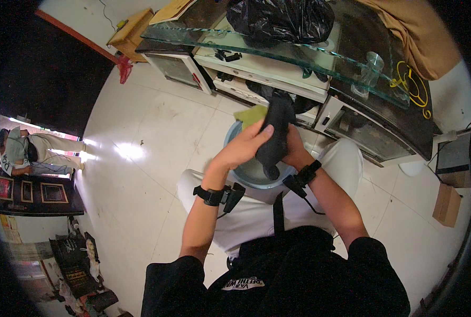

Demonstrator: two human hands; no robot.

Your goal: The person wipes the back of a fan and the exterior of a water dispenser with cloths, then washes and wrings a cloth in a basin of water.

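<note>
Between my hands, upright above a light blue basin (262, 185), is a long dark grey thing (273, 140) with a rounded lower end. It is shaped like a shoe or a sock; I cannot tell which. My left hand (245, 145) is closed on its left side, thumb in front and fingers partly hidden behind it. From the right, my right hand (295, 148) grips it, its fingers mostly out of sight. A yellow-green cloth (250, 115) shows just beyond my left hand. The basin stands between my knees and has cloudy water in it.
Ahead is a white cabinet (267, 79) with a glass top, bearing a black plastic bag (283, 21), a clear glass vase (370, 71) and a yellow wire ornament (416, 90). A cardboard box (447, 205) is at right. Another person (34, 148) stands far left.
</note>
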